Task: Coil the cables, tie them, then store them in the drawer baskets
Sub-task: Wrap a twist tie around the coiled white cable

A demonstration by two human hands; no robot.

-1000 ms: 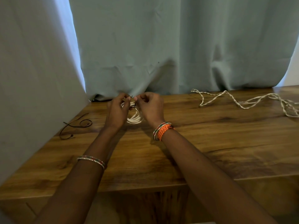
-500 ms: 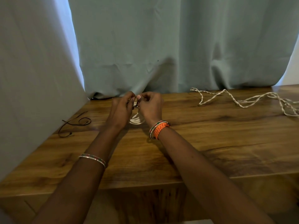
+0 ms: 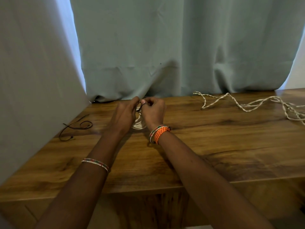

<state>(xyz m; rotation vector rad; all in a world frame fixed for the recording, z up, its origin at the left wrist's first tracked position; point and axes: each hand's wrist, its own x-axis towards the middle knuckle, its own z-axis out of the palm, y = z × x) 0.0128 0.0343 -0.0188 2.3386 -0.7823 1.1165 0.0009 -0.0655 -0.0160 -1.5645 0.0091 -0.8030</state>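
Both hands pinch a dark tie (image 3: pixel 139 107) over the white cable coil (image 3: pixel 138 125), which rests on the table (image 3: pixel 214 146) just in front of the curtain (image 3: pixel 165 47). Left hand (image 3: pixel 124 114) and right hand (image 3: pixel 153 111) should draw the ends apart evenly (knot hidden), keeping the loops bunched.

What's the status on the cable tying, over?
Left hand and right hand both pinching dark tie over white coiled cable. Twisted cable uncoiled, far right. Nothing in the way.
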